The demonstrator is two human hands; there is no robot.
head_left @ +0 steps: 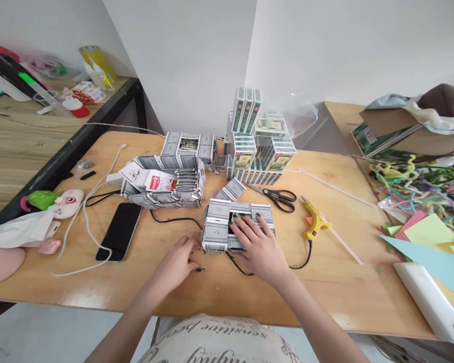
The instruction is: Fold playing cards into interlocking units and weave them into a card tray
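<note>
Cream script-printed shirt (219,340) nearest the camera, both bare forearms reaching past it over the wooden table (219,307). Right hand (259,247) open and nearly flat, fingers spread across the top of a playing-card-covered box (216,229), resting on it without wrapping around it. Box lying on the table straight ahead, just on the near side of the loose overlapping cards (230,190). Left hand (177,264) low beside the near left corner, fingers curved, thumb parted from them, nothing plainly held; cannot tell from this angle of any touch on the box.

To steady it well, keep the right palm broad and press on the card-faced panels rather than over the dark opening (232,229) in the top, probably the weaker spot. Brace the left corner lightly with the fingertips, without lifting card edges. Watch the black cord (176,220), visible at both sides of the box and apparently running beneath: a likely cause of rocking. Treat the yellow glue gun (318,222), off to the right, as hot. Keep the right wrist clear of the scissors (267,192), just beyond the box, and the elbows clear of the stacked card packs (244,159) behind.
</note>
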